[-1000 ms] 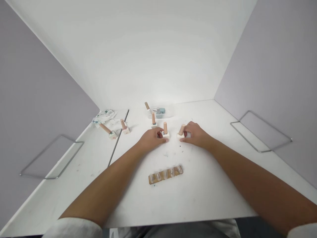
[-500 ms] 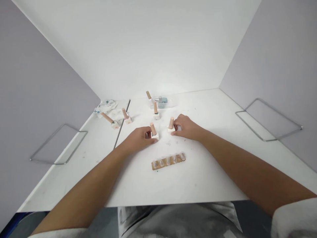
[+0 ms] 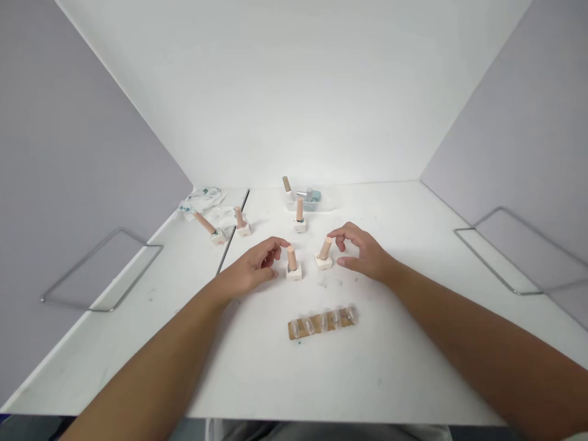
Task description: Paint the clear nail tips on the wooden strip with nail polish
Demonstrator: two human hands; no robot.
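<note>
Two nail polish bottles with beige caps and whitish square bases stand side by side on the white table. My left hand (image 3: 255,264) is beside the left bottle (image 3: 293,264), its fingers apart and its index fingertip close to the cap. Right of the other bottle (image 3: 324,255), my right hand (image 3: 362,251) is open, thumb and fingers spread, with the index fingertip at the top of the cap; whether it touches I cannot tell. Nearer to me lies a brown strip (image 3: 318,323) bearing several clear false nails (image 3: 324,320).
Behind stands another polish bottle (image 3: 300,217), before a clear tray (image 3: 325,203) holding small bottles. Two more bottles, one upright (image 3: 242,223) and one tilted (image 3: 211,229), are at left near stained tissues (image 3: 202,199). Wire frames (image 3: 120,231) flank the table by the grey side panels.
Both hands have let go of the two nail polish bottles and drawn slightly outward, fingers opening. The view has shifted, so things sit lower in the picture.
</note>
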